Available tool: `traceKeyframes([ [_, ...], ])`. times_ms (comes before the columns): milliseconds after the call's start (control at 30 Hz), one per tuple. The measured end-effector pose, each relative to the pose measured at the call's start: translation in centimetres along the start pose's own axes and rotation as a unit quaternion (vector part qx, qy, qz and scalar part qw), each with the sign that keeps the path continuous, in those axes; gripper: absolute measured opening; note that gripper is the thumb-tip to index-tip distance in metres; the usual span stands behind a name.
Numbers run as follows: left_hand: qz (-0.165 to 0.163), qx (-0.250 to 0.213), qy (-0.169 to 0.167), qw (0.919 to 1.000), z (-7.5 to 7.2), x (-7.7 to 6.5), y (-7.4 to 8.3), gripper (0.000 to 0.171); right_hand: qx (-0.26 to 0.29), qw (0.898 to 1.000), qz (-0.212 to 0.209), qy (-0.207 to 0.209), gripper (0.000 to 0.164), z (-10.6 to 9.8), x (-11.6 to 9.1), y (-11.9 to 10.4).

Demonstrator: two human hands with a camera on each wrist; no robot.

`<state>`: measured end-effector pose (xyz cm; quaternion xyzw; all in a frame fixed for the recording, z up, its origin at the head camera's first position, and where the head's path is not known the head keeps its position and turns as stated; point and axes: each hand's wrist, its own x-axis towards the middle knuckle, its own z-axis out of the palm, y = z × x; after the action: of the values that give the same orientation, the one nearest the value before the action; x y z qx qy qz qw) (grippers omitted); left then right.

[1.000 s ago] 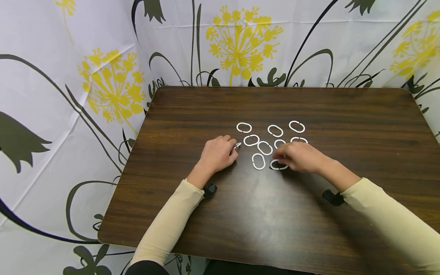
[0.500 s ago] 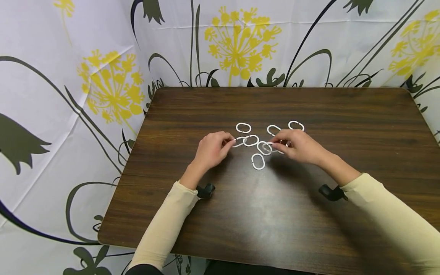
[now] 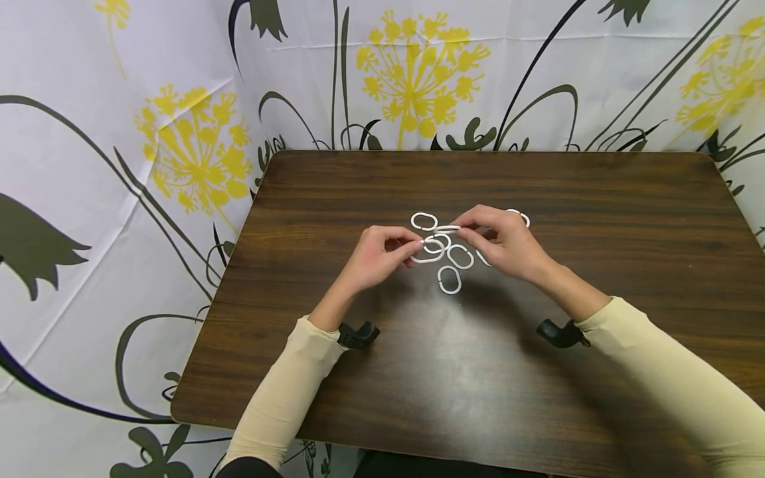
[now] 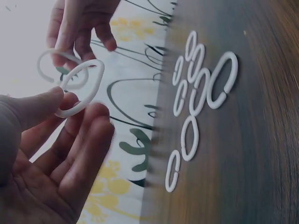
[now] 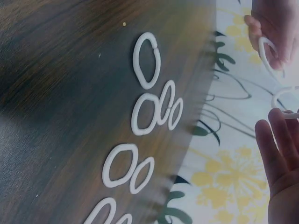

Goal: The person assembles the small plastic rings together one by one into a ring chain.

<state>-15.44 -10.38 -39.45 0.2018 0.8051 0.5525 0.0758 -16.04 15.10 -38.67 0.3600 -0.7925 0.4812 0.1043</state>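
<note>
My left hand (image 3: 379, 259) pinches a white oval ring (image 4: 99, 77) with a small gap in it, between thumb and fingertips above the table. Close by on its right, my right hand (image 3: 505, 240) holds a second white oval ring (image 5: 274, 100) at its end. These two rings overlap in the left wrist view but look apart in the right wrist view. Below the hands lie several more such rings, one nearest me being the loose ring (image 3: 439, 281). The right hand partly hides some of them in the head view.
The dark wood-patterned table (image 3: 454, 385) has rounded corners. Behind it and at the left hangs a white curtain (image 3: 197, 46) with yellow and grey plants. A black wrist camera (image 3: 358, 335) sits on the left wrist, another black camera (image 3: 562, 333) on the right.
My right hand has picked a ring off the table and carried it leftward and up. The left hand has raised its ring and shifted slightly right, so the hands are closer together.
</note>
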Motion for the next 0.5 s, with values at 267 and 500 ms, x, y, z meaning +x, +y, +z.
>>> traceKeyframes([
  [267,-0.032,-0.068,-0.014,0.9971,0.11,0.13,0.59,0.015,-0.030,0.997,-0.065,-0.022,0.019,0.71,0.11,-0.55],
  [500,-0.020,-0.063,-0.005,0.9978,-0.16,-0.04,0.92,0.016,-0.118,0.982,-0.139,-0.057,0.019,0.81,0.03,-0.37],
])
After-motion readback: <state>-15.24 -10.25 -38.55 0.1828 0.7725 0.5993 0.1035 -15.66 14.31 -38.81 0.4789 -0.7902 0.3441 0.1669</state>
